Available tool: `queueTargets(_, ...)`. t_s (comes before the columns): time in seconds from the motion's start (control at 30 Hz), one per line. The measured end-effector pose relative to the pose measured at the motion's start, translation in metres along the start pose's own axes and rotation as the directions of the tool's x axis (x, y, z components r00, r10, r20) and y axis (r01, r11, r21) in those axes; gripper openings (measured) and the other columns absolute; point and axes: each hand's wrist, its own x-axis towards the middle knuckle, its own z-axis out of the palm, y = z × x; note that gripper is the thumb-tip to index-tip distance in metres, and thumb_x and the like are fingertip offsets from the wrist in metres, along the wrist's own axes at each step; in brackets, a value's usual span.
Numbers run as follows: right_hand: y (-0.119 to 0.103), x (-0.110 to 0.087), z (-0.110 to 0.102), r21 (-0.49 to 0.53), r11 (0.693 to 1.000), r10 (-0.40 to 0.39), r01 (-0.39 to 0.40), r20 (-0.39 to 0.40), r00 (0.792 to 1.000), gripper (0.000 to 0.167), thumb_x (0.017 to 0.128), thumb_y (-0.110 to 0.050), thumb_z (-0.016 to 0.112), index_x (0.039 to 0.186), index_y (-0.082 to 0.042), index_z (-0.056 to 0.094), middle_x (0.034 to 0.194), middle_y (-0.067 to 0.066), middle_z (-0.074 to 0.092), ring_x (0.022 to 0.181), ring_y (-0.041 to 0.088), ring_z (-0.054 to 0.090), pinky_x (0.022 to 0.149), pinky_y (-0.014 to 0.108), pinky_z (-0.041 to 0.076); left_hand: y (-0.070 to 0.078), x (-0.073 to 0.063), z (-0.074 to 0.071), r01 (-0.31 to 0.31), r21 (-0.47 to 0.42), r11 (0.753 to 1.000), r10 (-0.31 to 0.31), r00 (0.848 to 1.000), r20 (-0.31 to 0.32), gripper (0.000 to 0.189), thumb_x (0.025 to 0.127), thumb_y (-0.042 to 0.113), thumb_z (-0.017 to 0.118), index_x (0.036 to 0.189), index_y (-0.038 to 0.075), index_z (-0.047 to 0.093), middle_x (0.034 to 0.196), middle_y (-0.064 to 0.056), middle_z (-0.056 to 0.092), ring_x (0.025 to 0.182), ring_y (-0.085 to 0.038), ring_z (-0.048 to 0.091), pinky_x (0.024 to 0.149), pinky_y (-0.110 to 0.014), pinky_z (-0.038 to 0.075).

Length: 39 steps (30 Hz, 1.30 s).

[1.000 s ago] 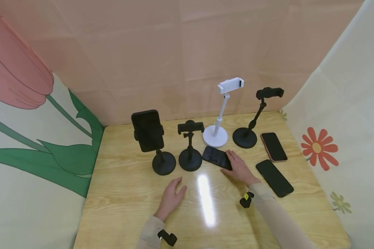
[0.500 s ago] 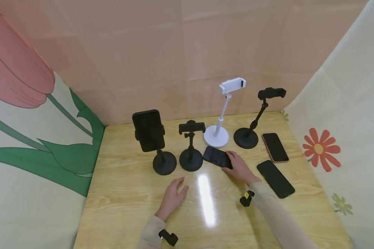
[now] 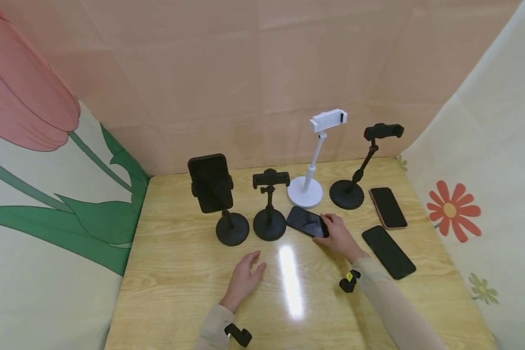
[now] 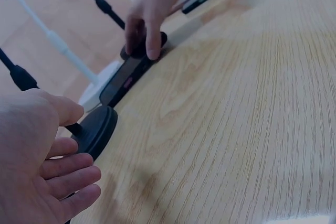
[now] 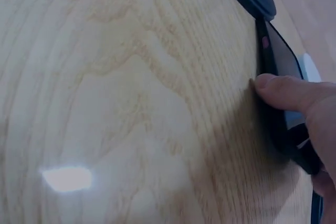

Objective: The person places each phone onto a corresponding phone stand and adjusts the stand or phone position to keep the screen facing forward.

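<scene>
My right hand (image 3: 339, 239) pinches the right end of a black smartphone (image 3: 304, 220), thumb on the near long edge and fingers over the far one. The phone lies screen up, just in front of a white phone stand (image 3: 305, 193). In the right wrist view the thumb (image 5: 286, 90) presses the phone's side (image 5: 265, 51). My left hand (image 3: 240, 281) holds nothing; its fingers are relaxed, over the table in front of a short black phone stand (image 3: 269, 226). The left wrist view shows that stand's round base (image 4: 100, 129) beyond the left fingers.
At the left, a black phone stand (image 3: 233, 229) bears an upright phone (image 3: 210, 182). A taller black stand (image 3: 347, 194) stands at the back right. Two more phones lie at the right: one pink-edged (image 3: 388, 208), one black (image 3: 389, 253). A curtain (image 3: 262, 82) hangs behind the table (image 3: 175, 277).
The whole view has shifted slightly. Reflections on the gripped phone's screen look different, while both hands stay in nearly the same places.
</scene>
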Motion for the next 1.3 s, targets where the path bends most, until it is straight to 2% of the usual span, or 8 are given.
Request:
queueTargets(0.2, -0.002, -0.009, -0.006, -0.014, 0.997, -0.071, 0.070, -0.056, 0.996, 0.090, 0.086, -0.030, 0.086, 0.151, 0.010, 0.041, 0.146, 0.033, 0.043, 0.134, 0.048, 0.042, 0.109, 0.064, 0.042, -0.001, 0.000, 0.001, 0.012, -0.021, 1.000, -0.011, 1.000, 0.013, 0.044, 0.105, 0.020, 0.062, 0.142, -0.002, 0.056, 0.138, -0.020, 0.063, 0.126, -0.036, 0.061, 0.108, -0.053, 0.049)
queueTargets(0.33, -0.005, -0.016, -0.011, -0.059, 0.981, -0.192, 0.185, -0.157, 0.969, 0.091, 0.082, -0.025, 0.090, 0.151, 0.010, 0.042, 0.145, 0.031, 0.045, 0.132, 0.046, 0.043, 0.107, 0.062, 0.043, 0.000, 0.001, 0.001, 0.009, -0.040, 0.999, -0.008, 1.000, 0.029, 0.045, 0.106, 0.022, 0.060, 0.143, -0.003, 0.055, 0.139, -0.021, 0.062, 0.127, -0.036, 0.061, 0.107, -0.052, 0.050)
queueTargets(0.47, -0.016, -0.020, -0.021, -0.121, 0.933, -0.360, 0.340, -0.275, 0.892, 0.093, 0.078, -0.020, 0.092, 0.152, 0.007, 0.042, 0.145, 0.029, 0.045, 0.131, 0.044, 0.043, 0.105, 0.057, 0.043, 0.008, 0.005, -0.003, -0.007, -0.091, 0.996, 0.009, 1.000, 0.020, 0.044, 0.108, 0.023, 0.056, 0.141, -0.006, 0.055, 0.137, -0.023, 0.063, 0.123, -0.036, 0.063, 0.104, -0.052, 0.053)
queueTargets(0.67, -0.045, -0.021, -0.042, -0.207, 0.828, -0.560, 0.521, -0.368, 0.743, 0.074, 0.099, -0.040, 0.068, 0.152, 0.006, 0.043, 0.143, 0.028, 0.048, 0.126, 0.042, 0.048, 0.109, 0.044, 0.039, 0.027, 0.017, -0.015, 0.007, -0.194, 0.981, -0.008, 1.000, -0.001, 0.050, 0.111, 0.036, 0.046, 0.140, -0.004, 0.058, 0.132, -0.020, 0.067, 0.119, -0.033, 0.067, 0.101, -0.048, 0.056)
queueTargets(0.83, -0.068, -0.021, -0.053, -0.292, 0.734, -0.677, 0.613, -0.393, 0.623, 0.066, 0.105, -0.041, 0.058, 0.147, 0.010, 0.048, 0.138, 0.031, 0.053, 0.120, 0.043, 0.053, 0.117, 0.037, 0.033, 0.045, 0.030, -0.025, 0.050, -0.375, 0.926, -0.037, 0.998, 0.042, 0.055, 0.114, 0.037, 0.032, 0.143, -0.004, 0.055, 0.136, -0.024, 0.064, 0.122, -0.040, 0.065, 0.106, -0.054, 0.051)
queueTargets(1.07, -0.094, -0.027, -0.059, -0.380, 0.656, -0.754, 0.652, -0.371, 0.541, 0.057, 0.108, -0.036, 0.054, 0.143, 0.010, 0.053, 0.136, 0.029, 0.057, 0.121, 0.041, 0.056, 0.127, 0.038, 0.026, 0.062, 0.044, -0.041, 0.122, -0.593, 0.796, -0.021, 0.984, 0.175, 0.080, 0.112, 0.052, 0.015, 0.145, -0.014, 0.046, 0.136, -0.035, 0.057, 0.120, -0.052, 0.061, 0.107, -0.062, 0.047)
queueTargets(1.17, -0.102, -0.030, -0.059, -0.416, 0.619, -0.785, 0.666, -0.353, 0.509, 0.054, 0.108, -0.033, 0.054, 0.141, 0.009, 0.054, 0.136, 0.027, 0.058, 0.122, 0.040, 0.058, 0.124, 0.042, 0.033, 0.064, 0.048, -0.046, 0.159, -0.628, 0.762, 0.005, 0.968, 0.251, 0.090, 0.108, 0.062, 0.013, 0.146, -0.014, 0.043, 0.137, -0.035, 0.056, 0.117, -0.054, 0.062, 0.106, -0.061, 0.049)
queueTargets(1.3, -0.109, -0.033, -0.057, -0.457, 0.578, -0.816, 0.676, -0.327, 0.476, 0.051, 0.109, -0.031, 0.054, 0.141, 0.009, 0.055, 0.137, 0.024, 0.058, 0.123, 0.037, 0.058, 0.119, 0.046, 0.039, 0.068, 0.050, -0.050, 0.168, -0.645, 0.745, 0.074, 0.941, 0.331, 0.096, 0.105, 0.068, 0.007, 0.148, -0.010, 0.044, 0.133, -0.036, 0.059, 0.112, -0.058, 0.062, 0.098, -0.057, 0.055)
